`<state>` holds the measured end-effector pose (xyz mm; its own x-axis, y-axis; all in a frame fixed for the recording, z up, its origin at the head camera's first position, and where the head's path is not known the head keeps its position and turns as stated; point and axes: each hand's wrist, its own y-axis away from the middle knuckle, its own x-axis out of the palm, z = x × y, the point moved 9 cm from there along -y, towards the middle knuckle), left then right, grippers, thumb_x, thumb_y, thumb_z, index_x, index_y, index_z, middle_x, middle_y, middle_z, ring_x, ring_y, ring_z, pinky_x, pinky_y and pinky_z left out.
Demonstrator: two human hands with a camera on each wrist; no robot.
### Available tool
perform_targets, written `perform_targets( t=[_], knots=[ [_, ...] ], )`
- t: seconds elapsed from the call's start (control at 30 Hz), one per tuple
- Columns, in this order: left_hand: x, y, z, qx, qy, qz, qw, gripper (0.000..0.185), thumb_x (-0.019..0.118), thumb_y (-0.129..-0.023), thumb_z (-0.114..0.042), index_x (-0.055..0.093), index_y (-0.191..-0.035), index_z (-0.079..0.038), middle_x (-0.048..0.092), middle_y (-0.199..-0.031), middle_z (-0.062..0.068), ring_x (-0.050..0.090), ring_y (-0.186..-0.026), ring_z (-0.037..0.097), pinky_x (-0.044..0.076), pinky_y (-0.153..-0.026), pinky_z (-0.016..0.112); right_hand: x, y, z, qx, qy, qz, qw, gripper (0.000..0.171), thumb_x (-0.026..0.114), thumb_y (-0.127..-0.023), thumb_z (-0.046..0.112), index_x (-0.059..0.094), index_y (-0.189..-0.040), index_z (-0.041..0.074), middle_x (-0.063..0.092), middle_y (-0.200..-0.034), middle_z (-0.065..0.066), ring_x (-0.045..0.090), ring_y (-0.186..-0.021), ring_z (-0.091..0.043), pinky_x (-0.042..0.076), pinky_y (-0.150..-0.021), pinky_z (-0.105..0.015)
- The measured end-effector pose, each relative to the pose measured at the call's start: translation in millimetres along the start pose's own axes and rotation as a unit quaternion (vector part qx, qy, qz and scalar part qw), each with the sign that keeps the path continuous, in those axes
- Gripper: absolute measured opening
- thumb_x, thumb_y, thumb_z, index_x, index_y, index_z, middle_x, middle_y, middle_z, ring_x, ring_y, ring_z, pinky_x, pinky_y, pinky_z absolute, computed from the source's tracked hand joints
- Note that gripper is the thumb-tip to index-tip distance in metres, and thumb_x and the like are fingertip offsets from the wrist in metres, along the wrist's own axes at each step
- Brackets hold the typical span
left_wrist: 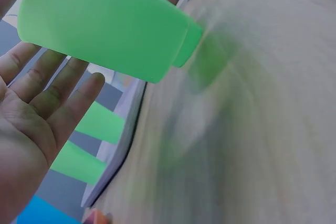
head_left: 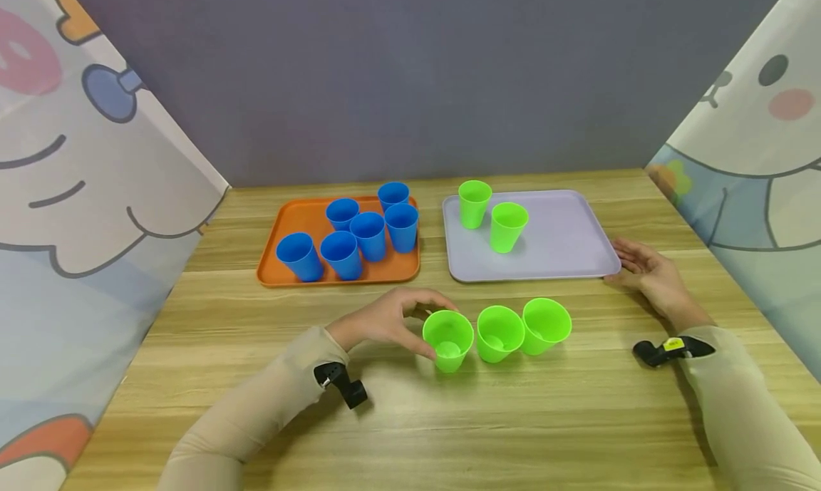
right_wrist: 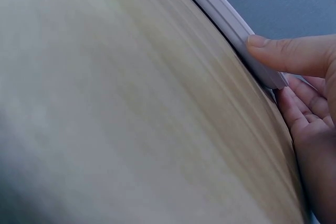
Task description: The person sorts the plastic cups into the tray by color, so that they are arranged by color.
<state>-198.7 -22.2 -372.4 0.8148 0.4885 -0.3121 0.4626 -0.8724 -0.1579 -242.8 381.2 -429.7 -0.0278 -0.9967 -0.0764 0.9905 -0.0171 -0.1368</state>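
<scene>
My left hand (head_left: 391,320) is around a green cup (head_left: 448,341), thumb at its near side and fingers behind it. In the left wrist view the fingers (left_wrist: 73,85) reach along the green cup (left_wrist: 105,24); some fingertips are hidden by it. Whether its base touches the table cannot be told. Just right of it stand a second green cup (head_left: 499,334) and a third green cup (head_left: 545,326). At the near right corner of the lilac tray (head_left: 558,234), my right hand (head_left: 648,277) pinches the rim, thumb (right_wrist: 289,55) against its edge.
Two cups, a back green cup (head_left: 474,204) and a front green cup (head_left: 509,227), stand on the lilac tray. To its left, an orange tray (head_left: 272,259) bears several blue cups (head_left: 368,236). A grey wall (head_left: 410,85) rises behind the wooden table (head_left: 487,427).
</scene>
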Motion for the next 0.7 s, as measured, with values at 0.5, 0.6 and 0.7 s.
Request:
perform_targets(
  t=[0.5, 0.6, 0.7],
  knots=[
    [-31.1, -14.5, -21.6, 0.048, 0.002, -0.03, 0.9984, 0.062, 0.08, -0.069, 0.015, 0.056, -0.125, 0.015, 0.063, -0.121, 0.028, 0.062, -0.109, 0.03, 0.056, -0.09, 0.045, 0.3, 0.2, -0.2, -0.002, -0.01, -0.004, 1.0, 0.078, 0.069, -0.079, -0.022, 0.034, -0.148, -0.011, 0.061, -0.121, 0.014, 0.059, -0.107, 0.004, 0.046, -0.088, -0.008],
    [-35.7, -19.5, -24.3, 0.054, 0.001, -0.04, 0.9978, 0.061, 0.08, -0.07, 0.014, 0.056, -0.126, 0.014, 0.064, -0.121, 0.027, 0.062, -0.11, 0.03, 0.056, -0.09, 0.044, -0.4, 0.1, -0.1, -0.004, -0.009, -0.005, 1.0, 0.078, 0.069, -0.079, -0.022, 0.035, -0.148, -0.011, 0.061, -0.121, 0.014, 0.059, -0.107, 0.003, 0.046, -0.088, -0.008],
    [-38.5, -24.9, -26.5, 0.05, 0.002, -0.047, 0.9977, 0.061, 0.079, -0.071, 0.013, 0.055, -0.127, 0.014, 0.063, -0.122, 0.026, 0.062, -0.11, 0.028, 0.055, -0.09, 0.044, -0.6, -0.1, -0.2, -0.005, -0.007, -0.004, 1.0, 0.077, 0.069, -0.079, -0.022, 0.035, -0.148, -0.011, 0.062, -0.12, 0.015, 0.06, -0.107, 0.004, 0.047, -0.088, -0.008]
  ],
)
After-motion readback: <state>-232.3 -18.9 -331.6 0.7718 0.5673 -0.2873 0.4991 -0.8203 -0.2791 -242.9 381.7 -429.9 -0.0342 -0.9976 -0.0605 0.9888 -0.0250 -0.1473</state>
